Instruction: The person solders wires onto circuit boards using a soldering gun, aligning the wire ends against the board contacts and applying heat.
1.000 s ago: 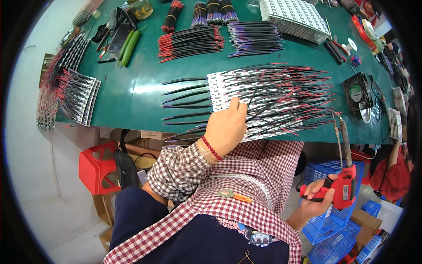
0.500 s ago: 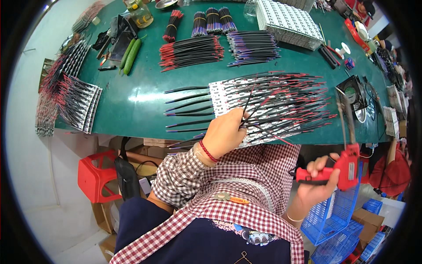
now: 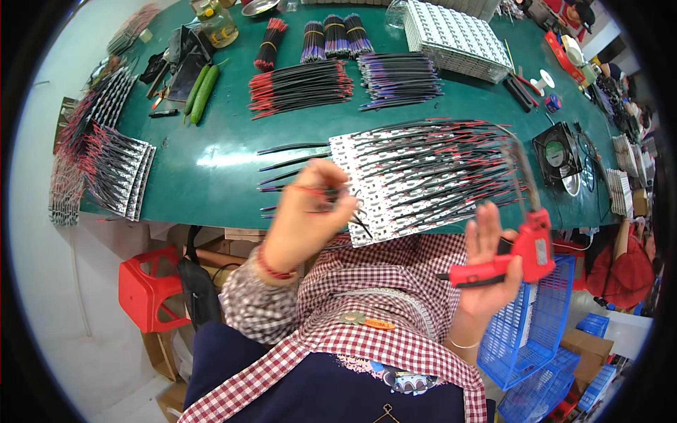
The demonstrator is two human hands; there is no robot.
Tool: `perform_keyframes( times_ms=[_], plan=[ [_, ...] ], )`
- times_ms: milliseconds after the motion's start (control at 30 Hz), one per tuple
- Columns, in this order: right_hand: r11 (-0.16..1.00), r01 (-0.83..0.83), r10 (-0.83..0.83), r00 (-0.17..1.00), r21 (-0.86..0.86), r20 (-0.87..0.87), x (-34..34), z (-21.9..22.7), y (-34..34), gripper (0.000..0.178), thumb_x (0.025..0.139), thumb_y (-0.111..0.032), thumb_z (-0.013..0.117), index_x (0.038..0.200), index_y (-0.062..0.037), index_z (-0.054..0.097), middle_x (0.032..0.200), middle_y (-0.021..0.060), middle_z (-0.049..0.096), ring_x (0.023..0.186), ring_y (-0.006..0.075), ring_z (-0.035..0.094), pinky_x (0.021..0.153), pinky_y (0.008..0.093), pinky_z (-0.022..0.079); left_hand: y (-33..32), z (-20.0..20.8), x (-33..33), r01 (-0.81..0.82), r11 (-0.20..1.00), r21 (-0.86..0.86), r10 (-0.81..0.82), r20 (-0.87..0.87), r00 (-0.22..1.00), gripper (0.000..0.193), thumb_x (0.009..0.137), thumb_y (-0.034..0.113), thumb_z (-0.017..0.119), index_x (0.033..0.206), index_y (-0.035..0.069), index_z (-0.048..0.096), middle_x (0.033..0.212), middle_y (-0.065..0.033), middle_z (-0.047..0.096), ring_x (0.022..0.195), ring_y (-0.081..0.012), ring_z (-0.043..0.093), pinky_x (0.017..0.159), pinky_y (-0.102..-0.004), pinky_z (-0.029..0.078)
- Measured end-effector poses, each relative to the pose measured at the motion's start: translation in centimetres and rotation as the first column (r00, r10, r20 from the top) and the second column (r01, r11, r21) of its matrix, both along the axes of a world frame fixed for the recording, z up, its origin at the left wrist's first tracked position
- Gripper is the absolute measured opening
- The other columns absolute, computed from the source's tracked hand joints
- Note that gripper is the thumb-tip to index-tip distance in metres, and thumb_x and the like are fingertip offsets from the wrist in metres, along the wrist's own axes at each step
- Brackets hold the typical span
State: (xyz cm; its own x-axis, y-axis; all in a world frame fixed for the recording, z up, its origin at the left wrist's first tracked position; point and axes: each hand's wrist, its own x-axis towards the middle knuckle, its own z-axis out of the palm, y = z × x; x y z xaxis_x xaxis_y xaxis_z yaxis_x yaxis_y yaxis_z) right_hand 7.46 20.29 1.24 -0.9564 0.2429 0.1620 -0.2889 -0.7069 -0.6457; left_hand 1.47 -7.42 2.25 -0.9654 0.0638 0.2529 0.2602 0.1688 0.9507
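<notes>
Head view — red soldering iron [image 3: 525, 247] gripped in right hand [image 3: 486, 271], handle running left-right, long tip pointing up toward the green table [image 3: 211, 162]. Left hand [image 3: 307, 218] blurred, fingers pinched on one red-and-black wire [image 3: 331, 197] above the table's near edge; wire's far end hard to trace. One white strip panel [image 3: 395, 176] under many wires, count unreadable. Two cucumbers [image 3: 201, 92] far left.

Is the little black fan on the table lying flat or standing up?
Lying flat. The black fan rests on the green table with its round face and centre hub turned upward, to the right of the wired strips.
</notes>
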Motion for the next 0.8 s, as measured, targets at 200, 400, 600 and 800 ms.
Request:
perform_keyframes(
  times_ms=[200, 400, 600, 800],
  plan=[
    [0.813, -0.461, 0.532, 0.836, -0.355, 0.132, -4.4, -4.4, -10.6, 0.047, 0.085, -0.014, 0.061, 0.125, 0.0032, 0.042, 0.147, 0.0267, 0.028, 0.140, 0.0380, 0.023, 0.116, 0.0461, 0.024, -6.1, 2.6, 3.7, -0.157, 0.965, -0.209, 0.218, 0.311, 0.925, 0.004, 0.086, 0.003, 0.059, 0.086, 0.001, 0.055, 0.071, 0.0000, 0.061, 0.062, -0.0028, 0.050, 0.056, -0.0191, 0.039],
    [0.885, -0.357, 0.416, 0.894, -0.298, 0.165, -5.1, -4.5, -10.5, 0.050, 0.083, -0.011, 0.060, 0.126, 0.0028, 0.040, 0.147, 0.0265, 0.029, 0.141, 0.0362, 0.023, 0.117, 0.0442, 0.021, -1.0, 6.9, 5.6, -0.543, 0.639, -0.544, 0.522, -0.213, 0.826, 0.009, 0.080, 0.008, 0.068, 0.083, 0.004, 0.061, 0.080, -0.0117, 0.066, 0.067, -0.0264, 0.065, 0.058, -0.0318, 0.051],
    [0.962, -0.118, 0.097, 0.991, -0.245, -0.096, -6.0, -0.3, -2.7, 0.034, 0.087, -0.012, 0.055, 0.118, -0.0033, 0.044, 0.147, 0.0332, 0.021, 0.141, 0.0424, 0.017, 0.117, 0.0483, 0.018, 5.7, 1.3, -6.4, -0.068, 0.447, -0.892, -0.025, -0.088, 0.996, 0.082, 0.069, 0.038, 0.077, 0.128, -0.008, 0.043, 0.128, -0.0284, 0.049, 0.085, -0.0351, 0.065, 0.071, -0.0391, 0.053],
    [0.991, 0.094, -0.107, 0.984, -0.098, -0.141, -5.0, 1.2, 1.1, 0.031, 0.085, -0.018, 0.058, 0.110, -0.0056, 0.046, 0.147, 0.0328, 0.022, 0.141, 0.0409, 0.019, 0.118, 0.0456, 0.017, 5.3, -3.5, -9.9, 0.036, 0.370, -0.928, -0.075, 0.009, 0.997, 0.079, 0.066, 0.032, 0.078, 0.126, -0.007, 0.045, 0.118, -0.0223, 0.054, 0.083, -0.0338, 0.065, 0.070, -0.0401, 0.054]
  ],
)
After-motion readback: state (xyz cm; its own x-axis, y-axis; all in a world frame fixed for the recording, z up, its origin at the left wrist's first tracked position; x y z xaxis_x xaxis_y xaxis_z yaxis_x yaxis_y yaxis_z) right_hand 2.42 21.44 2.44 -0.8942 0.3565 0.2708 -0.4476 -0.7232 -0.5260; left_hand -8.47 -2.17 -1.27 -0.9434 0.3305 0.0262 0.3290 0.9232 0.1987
